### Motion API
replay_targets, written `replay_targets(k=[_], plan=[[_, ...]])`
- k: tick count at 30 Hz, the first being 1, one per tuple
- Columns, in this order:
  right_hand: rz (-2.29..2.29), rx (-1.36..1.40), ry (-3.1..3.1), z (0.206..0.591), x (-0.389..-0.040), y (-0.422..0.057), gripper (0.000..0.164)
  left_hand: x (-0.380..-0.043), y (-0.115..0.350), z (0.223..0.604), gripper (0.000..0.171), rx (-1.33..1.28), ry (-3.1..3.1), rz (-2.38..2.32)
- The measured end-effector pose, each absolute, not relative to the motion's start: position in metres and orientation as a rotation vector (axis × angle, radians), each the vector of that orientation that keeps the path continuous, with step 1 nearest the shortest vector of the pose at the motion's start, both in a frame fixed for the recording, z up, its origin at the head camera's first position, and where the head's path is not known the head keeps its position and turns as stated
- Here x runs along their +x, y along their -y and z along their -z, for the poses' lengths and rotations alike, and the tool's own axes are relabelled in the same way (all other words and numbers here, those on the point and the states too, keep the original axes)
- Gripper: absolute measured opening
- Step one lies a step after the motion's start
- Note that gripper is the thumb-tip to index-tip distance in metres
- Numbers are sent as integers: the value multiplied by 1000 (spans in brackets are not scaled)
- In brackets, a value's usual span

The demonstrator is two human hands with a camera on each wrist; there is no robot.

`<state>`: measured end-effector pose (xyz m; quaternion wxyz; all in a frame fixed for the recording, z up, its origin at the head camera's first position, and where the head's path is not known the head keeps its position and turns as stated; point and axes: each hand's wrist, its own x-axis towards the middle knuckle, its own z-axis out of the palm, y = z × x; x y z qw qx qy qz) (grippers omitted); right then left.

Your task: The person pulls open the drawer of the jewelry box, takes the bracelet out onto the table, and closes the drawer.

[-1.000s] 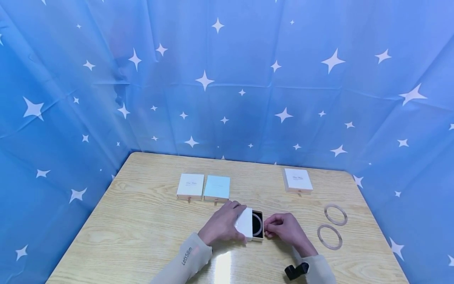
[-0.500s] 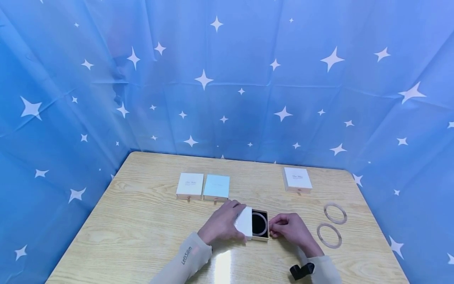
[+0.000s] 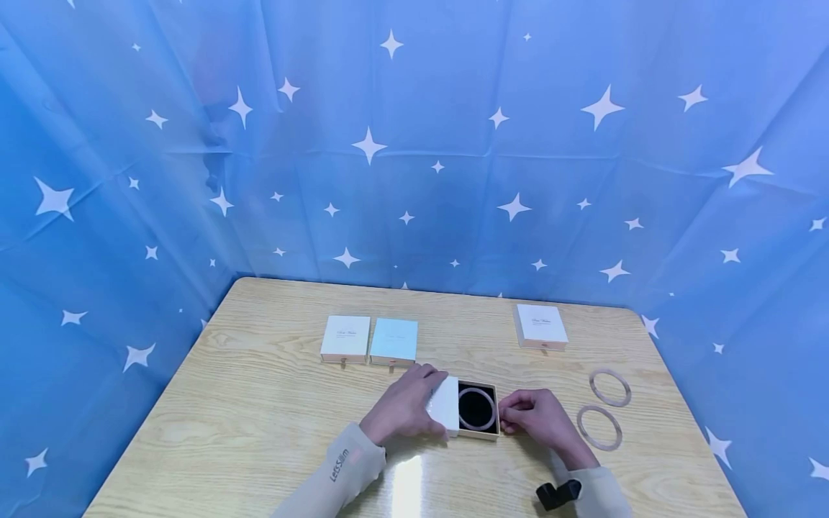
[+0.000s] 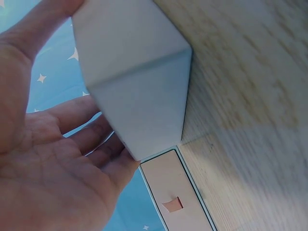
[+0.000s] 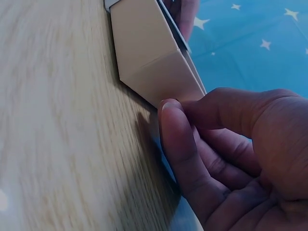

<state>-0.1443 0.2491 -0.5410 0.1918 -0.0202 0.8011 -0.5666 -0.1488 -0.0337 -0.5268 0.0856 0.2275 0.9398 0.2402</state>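
Observation:
My left hand (image 3: 401, 406) grips the white sleeve (image 3: 443, 406) of a small drawer box, thumb on the near side and fingers on the far side. Out of its right end sticks a black-lined drawer (image 3: 498, 424), largely pulled out, with a pale bangle (image 3: 461, 410) lying inside. My right hand (image 3: 537, 421) pinches at the middle of the drawer's front with thumb and forefinger. In the right wrist view the fingertips meet against the tan drawer front (image 5: 144, 53); whatever they pinch there is hidden. Two more bangles, a far one (image 3: 612, 403) and a near one (image 3: 606, 450), lie right of that hand.
A white box (image 3: 345, 337) and a light blue box (image 3: 393, 339) stand side by side behind the left hand, tabs facing me. Another white box (image 3: 542, 324) sits at the back right. A blue star-patterned curtain (image 3: 414, 144) hangs behind the wooden table (image 3: 259, 403).
My right hand has moved right, drawing the drawer farther out of the sleeve and uncovering the whole bangle in it. The left hand keeps its hold on the sleeve.

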Motion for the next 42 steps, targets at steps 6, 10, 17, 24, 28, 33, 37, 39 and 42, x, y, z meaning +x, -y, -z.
replay_targets(k=[6,10,17,24,28,33,37,39,42], plan=[[1596,-51,-2243,542,-145,-251,19,-149,33,528,105,677,-2804,-719],[1591,-79,-2254,543,-144,-251,20,-149,33,528,105,669,-2801,-716],[1464,-121,-2407,540,-143,-252,17,-149,33,528,106,661,-2795,-710],[1314,-96,-2633,532,-139,-248,12,-149,34,528,105,669,-2802,-705],[1301,-187,-2736,531,-137,-248,16,-148,34,529,104,680,-2806,-707],[1345,-454,-2815,532,-135,-246,31,-148,34,529,105,672,-2803,-712],[1273,-655,-2905,532,-133,-241,41,-148,34,528,105,669,-2805,-712],[1205,-713,-2956,531,-132,-238,46,-149,34,528,105,669,-2807,-716],[1117,-770,-3004,529,-130,-233,50,-149,33,528,105,670,-2807,-723]])
